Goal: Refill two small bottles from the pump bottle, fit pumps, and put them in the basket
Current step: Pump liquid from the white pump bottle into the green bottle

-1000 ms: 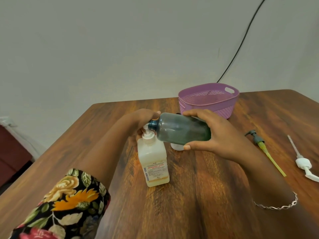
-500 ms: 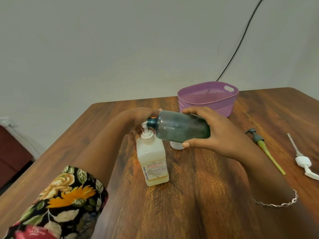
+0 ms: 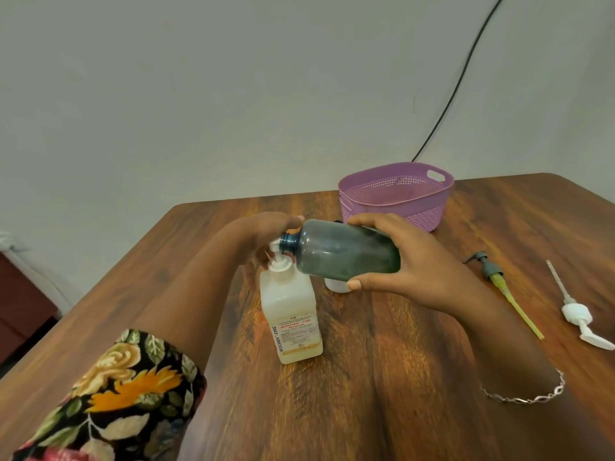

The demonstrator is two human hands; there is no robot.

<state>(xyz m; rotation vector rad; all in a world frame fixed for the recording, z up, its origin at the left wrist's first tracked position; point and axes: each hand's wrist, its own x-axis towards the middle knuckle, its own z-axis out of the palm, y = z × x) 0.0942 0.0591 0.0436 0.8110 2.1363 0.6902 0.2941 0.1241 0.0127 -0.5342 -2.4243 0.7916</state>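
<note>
Resting on the pump head of the pump bottle point(image 3: 289, 314), your left hand point(image 3: 266, 227) hides its own fingers, so can't tell if they're curled or flat. The pump bottle stands upright on the counter point(image 3: 382, 377), left of centre. Just right, the green bottle point(image 3: 346, 251) lies sideways in the air, its open neck at the pump spout. Your right hand point(image 3: 409, 271) has fingers point(image 3: 366, 222) on top and thumb below, clamped on the green bottle. A small white bottle point(image 3: 336, 286) stands behind it, mostly hidden. The basket point(image 3: 396, 194) is farther back. The green pump point(image 3: 492, 271) and white pump point(image 3: 579, 314) lie on the counter at right.
</note>
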